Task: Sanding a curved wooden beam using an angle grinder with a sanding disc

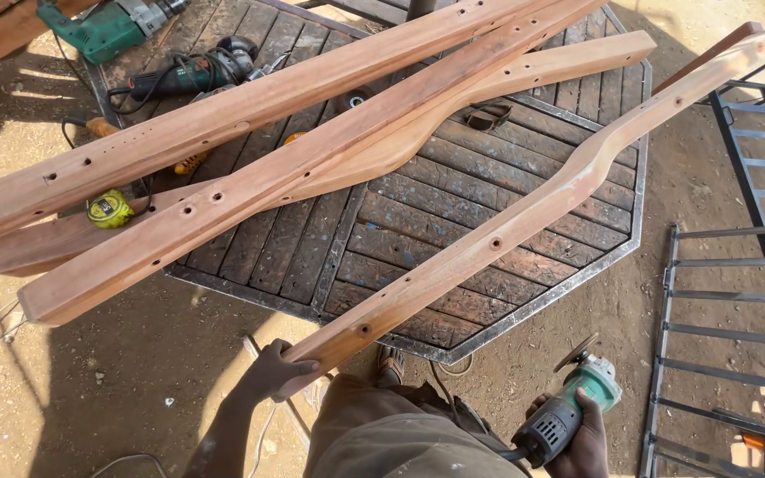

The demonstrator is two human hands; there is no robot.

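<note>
From the head view, the left hand (269,370) was wrapped tight round the near end of a curved rail (524,217); that rail ran up and away to the right, its far end past the table (453,230) edge, its middle lying across the slatted octagonal top; drilled holes showed along its face. The right hand (583,435) was closed on a green grinder (568,409), held low beside the person's leg, disc pointing up and clear of the wood, well apart from the rail. Three more rails (250,168) lay across the table's left half, overhanging the sandy ground; two straight, one curved between them. A yellow tape (110,210) sat just under the nearest of them; a green drill (108,28) and a second grinder (192,71) lay at the far left corner. Metal grilles (737,292) stood off to the right on the dirt.
</note>
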